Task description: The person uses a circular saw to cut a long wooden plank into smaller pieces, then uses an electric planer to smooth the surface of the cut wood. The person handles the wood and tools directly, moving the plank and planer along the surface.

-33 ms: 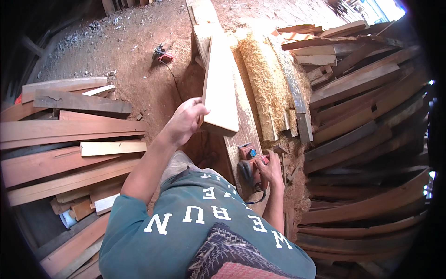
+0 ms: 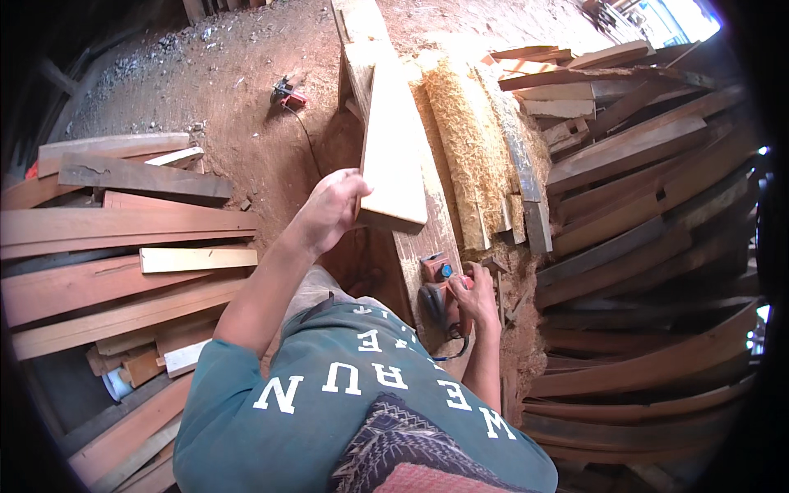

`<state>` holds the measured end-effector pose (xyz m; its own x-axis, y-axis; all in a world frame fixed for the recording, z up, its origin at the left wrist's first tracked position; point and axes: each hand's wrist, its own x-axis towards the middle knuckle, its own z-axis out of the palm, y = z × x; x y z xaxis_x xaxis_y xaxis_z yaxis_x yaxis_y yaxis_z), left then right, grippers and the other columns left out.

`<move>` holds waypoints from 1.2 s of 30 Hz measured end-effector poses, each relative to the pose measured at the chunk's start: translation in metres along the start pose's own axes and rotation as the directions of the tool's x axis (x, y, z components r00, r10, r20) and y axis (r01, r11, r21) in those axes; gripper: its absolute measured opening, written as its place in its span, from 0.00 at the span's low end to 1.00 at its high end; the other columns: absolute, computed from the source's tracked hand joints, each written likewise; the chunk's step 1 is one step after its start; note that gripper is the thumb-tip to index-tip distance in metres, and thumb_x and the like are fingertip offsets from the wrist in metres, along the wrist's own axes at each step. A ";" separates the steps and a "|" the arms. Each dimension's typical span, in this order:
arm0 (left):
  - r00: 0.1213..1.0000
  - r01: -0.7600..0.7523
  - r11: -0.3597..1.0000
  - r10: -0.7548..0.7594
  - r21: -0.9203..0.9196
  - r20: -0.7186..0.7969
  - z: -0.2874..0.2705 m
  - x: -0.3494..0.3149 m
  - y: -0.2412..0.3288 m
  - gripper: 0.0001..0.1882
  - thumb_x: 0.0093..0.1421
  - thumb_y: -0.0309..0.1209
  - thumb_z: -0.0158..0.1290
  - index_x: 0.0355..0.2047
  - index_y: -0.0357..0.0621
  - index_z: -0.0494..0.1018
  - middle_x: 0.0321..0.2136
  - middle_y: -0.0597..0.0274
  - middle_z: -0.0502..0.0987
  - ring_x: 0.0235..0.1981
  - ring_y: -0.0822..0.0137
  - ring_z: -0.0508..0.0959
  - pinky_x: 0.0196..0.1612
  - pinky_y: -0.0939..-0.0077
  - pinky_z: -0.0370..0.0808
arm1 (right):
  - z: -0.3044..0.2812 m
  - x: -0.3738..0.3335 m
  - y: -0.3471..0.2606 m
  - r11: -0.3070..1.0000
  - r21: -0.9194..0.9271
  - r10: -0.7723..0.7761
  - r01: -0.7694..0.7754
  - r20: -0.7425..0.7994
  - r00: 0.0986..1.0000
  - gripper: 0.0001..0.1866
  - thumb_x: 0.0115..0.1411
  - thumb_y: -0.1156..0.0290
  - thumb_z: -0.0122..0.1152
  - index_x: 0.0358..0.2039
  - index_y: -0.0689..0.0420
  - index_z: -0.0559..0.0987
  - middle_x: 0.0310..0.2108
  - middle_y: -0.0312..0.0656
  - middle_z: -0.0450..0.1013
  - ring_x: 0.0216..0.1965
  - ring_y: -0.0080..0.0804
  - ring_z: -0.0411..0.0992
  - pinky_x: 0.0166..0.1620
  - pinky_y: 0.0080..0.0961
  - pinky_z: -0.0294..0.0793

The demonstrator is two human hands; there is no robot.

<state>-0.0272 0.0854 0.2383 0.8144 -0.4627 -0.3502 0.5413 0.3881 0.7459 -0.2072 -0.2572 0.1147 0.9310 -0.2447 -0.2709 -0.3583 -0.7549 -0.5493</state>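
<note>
My left hand (image 2: pixel 333 209) is closed on the left edge of a pale wooden board (image 2: pixel 394 156), at its near end. The board lies lengthwise, pointing away from me, over a long timber bench (image 2: pixel 436 240). My right hand (image 2: pixel 478 297) is closed on a red and black electric planer (image 2: pixel 440 306) with a blue knob. The planer rests on the bench, nearer to me than the board's end. My fingers partly hide its handle.
Wood shavings (image 2: pixel 468 131) heap up along the bench's right side. Stacked planks (image 2: pixel 649 156) fill the right; more boards (image 2: pixel 123 234) lie at the left. A second red power tool (image 2: pixel 288 94) sits on the dirt floor, its cord trailing toward the bench.
The board's near end has shifted slightly right and away from me, with my left hand still on it. The planer stays in about the same place under my right hand.
</note>
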 end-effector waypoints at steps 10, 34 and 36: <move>0.987 -0.135 0.935 0.100 -0.328 -0.123 0.046 0.017 0.046 0.23 0.81 0.38 0.36 0.64 0.36 0.70 0.56 0.56 0.80 0.53 0.63 0.83 0.60 0.55 0.83 | 0.008 0.002 -0.007 0.995 0.078 0.048 -0.064 0.194 0.980 0.25 0.63 0.63 0.69 0.58 0.61 0.80 0.48 0.58 0.79 0.51 0.54 0.79 0.56 0.44 0.79; 0.838 -0.351 0.894 0.166 -0.280 -0.520 0.004 -0.056 -0.062 0.26 0.68 0.31 0.66 0.63 0.40 0.71 0.54 0.57 0.80 0.56 0.64 0.81 0.58 0.66 0.84 | 0.012 0.055 -0.031 0.977 -0.044 -0.193 0.210 0.247 0.950 0.20 0.66 0.65 0.71 0.55 0.61 0.82 0.33 0.46 0.81 0.34 0.34 0.79 0.42 0.34 0.80; 0.822 -0.288 0.907 0.069 -0.307 -0.565 -0.040 -0.067 -0.073 0.26 0.67 0.30 0.64 0.62 0.37 0.71 0.53 0.54 0.81 0.54 0.60 0.83 0.56 0.63 0.87 | 0.017 0.070 -0.039 0.978 -0.024 -0.191 0.205 0.284 0.940 0.19 0.67 0.67 0.70 0.55 0.63 0.82 0.30 0.43 0.79 0.32 0.32 0.76 0.40 0.32 0.78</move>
<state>-0.1124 0.1200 0.1847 0.8251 0.0972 -0.5565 0.3209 0.7300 0.6034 -0.1289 -0.2350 0.1035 0.9233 0.0864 -0.3742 -0.1576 -0.8032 -0.5744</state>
